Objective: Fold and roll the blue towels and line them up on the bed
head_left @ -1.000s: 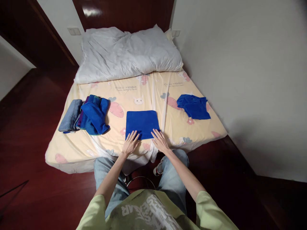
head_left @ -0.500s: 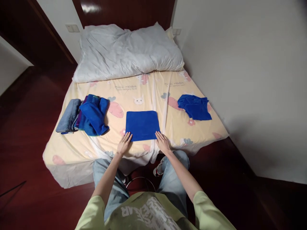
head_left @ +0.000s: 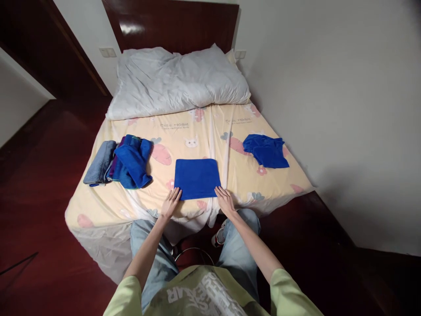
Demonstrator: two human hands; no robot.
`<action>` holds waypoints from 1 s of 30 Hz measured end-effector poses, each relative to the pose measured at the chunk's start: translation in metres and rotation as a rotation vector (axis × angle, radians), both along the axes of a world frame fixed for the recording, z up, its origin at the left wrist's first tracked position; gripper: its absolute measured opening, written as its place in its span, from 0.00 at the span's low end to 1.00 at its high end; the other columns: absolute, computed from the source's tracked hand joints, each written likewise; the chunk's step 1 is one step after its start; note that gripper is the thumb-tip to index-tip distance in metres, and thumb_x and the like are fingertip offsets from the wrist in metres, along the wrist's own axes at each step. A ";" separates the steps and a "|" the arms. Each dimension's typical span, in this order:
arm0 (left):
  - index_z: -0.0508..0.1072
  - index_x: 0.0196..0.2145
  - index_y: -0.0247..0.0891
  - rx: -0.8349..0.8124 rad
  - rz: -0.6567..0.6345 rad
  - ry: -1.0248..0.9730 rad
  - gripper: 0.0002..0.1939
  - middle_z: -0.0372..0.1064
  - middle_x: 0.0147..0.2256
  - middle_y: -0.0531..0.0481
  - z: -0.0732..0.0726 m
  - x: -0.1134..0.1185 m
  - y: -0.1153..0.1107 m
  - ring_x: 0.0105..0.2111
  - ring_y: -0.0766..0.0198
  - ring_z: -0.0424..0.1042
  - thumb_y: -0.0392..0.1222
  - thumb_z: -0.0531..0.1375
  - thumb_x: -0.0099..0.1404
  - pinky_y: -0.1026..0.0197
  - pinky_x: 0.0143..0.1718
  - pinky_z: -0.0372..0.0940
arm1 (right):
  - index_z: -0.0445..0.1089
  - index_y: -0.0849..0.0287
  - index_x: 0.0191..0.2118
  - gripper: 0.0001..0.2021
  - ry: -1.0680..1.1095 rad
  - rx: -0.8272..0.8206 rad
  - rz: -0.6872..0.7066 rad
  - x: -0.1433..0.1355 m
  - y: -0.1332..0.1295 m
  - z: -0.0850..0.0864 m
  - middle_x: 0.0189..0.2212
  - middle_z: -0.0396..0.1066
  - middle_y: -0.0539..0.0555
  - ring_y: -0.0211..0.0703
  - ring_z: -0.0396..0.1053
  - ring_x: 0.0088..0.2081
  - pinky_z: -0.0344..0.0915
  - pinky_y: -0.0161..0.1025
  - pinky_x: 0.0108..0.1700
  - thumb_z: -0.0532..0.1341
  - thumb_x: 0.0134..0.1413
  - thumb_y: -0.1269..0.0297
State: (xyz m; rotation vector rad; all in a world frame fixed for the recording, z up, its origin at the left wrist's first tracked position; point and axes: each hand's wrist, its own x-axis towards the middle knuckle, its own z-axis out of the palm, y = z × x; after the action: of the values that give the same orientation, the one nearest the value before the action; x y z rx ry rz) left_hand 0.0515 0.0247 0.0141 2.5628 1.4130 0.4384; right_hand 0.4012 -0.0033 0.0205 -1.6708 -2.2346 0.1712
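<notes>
A blue towel, folded into a flat rectangle, lies on the bed in front of me. My left hand rests at its near left corner, fingers stretched out over the edge. At the near right corner my right hand lies the same way, fingertips on the cloth. Neither hand grips it. To the right is a loosely crumpled blue cloth. On the left sit a blue rumpled towel and a grey-blue rolled towel, with a bit of purple cloth between them.
The bed has a yellow patterned sheet with rabbits and carrots. A large pale pillow or quilt lies at its head, before a dark wooden headboard. A white wall runs close along the right side.
The view has tilted up slightly, so the bed appears a little lower. Both hands stay on the near corners of the folded blue towel.
</notes>
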 end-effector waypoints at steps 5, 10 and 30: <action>0.54 0.69 0.38 -0.036 -0.008 -0.004 0.35 0.51 0.68 0.42 -0.004 -0.010 -0.036 0.69 0.58 0.47 0.26 0.44 0.66 0.45 0.70 0.49 | 0.65 0.58 0.64 0.30 0.014 0.003 0.057 0.004 -0.037 -0.005 0.62 0.65 0.57 0.51 0.60 0.65 0.58 0.54 0.65 0.50 0.58 0.80; 0.54 0.69 0.39 -0.132 0.036 -0.145 0.35 0.54 0.68 0.45 -0.009 -0.014 -0.035 0.69 0.61 0.49 0.28 0.45 0.65 0.44 0.69 0.49 | 0.66 0.60 0.63 0.28 0.108 -0.022 0.028 0.003 -0.040 -0.007 0.61 0.67 0.57 0.50 0.60 0.65 0.60 0.54 0.64 0.49 0.59 0.80; 0.76 0.34 0.38 -0.154 0.455 -0.642 0.13 0.63 0.46 0.40 -0.012 -0.011 0.000 0.51 0.50 0.67 0.52 0.61 0.62 0.45 0.57 0.65 | 0.76 0.59 0.32 0.14 0.755 -0.131 -0.252 0.034 0.007 -0.031 0.39 0.68 0.58 0.46 0.69 0.37 0.72 0.44 0.39 0.62 0.55 0.53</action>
State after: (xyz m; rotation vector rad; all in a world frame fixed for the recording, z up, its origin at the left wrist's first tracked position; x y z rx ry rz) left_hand 0.0407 0.0248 0.0020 1.7182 1.6528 1.0541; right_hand 0.4355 0.0037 -0.0101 -1.5726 -1.4682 0.7550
